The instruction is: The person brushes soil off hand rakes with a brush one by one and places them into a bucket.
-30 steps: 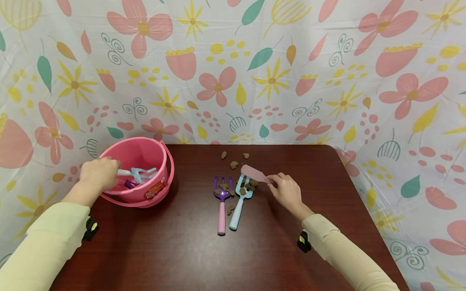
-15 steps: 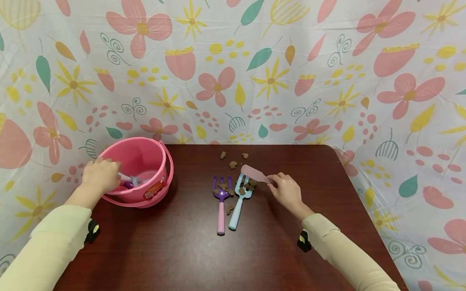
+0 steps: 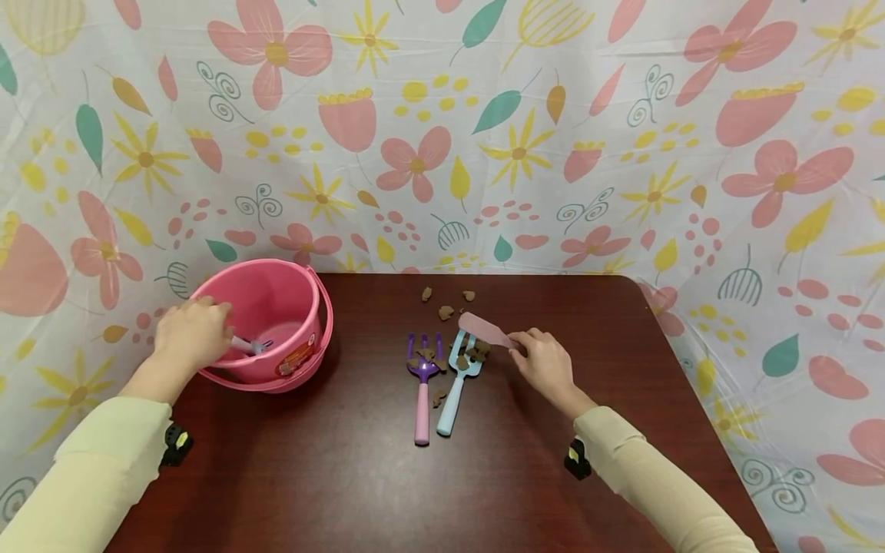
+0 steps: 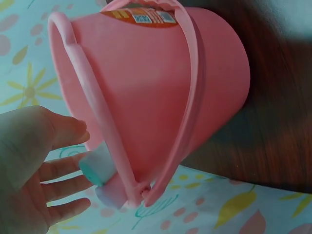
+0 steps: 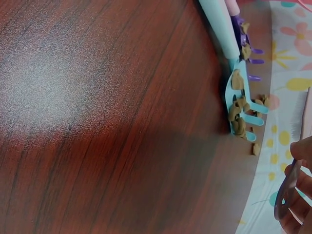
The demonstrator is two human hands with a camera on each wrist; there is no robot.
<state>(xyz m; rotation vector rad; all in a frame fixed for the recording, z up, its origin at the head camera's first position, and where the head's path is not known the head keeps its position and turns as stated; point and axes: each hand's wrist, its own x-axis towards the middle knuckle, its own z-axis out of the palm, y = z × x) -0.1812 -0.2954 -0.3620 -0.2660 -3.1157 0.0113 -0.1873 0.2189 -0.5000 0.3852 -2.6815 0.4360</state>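
Fingers spread and thumb apart, my left hand [image 4: 29, 165] is at the rim of the pink bucket [image 4: 146, 78]. Beside its fingertips, the handle ends of a pale blue tool [image 4: 99, 165] and a lilac tool [image 4: 113, 191] lean out over the rim. In the head view, tines [image 3: 260, 348] show low inside the bucket. My right hand [image 3: 542, 365] pinches the handle of a pink brush [image 3: 484, 329] with a flat, oblong head, held over a light blue hand fork [image 3: 452, 395]. Left of that lies a purple hand fork with a pink handle [image 3: 422, 415].
Brown lumps [image 3: 477, 352] lie on and around both forks' tines. Several more, such as one brown lump [image 3: 445, 312], are scattered towards the back of the dark wooden table [image 3: 359, 491]. A flower-patterned curtain [image 3: 442, 192] hangs behind the table.
The pale blue fork in my left hand has gone down into the bucket, tines first, and my fingers have come off it. My right hand and the brush have stayed put.
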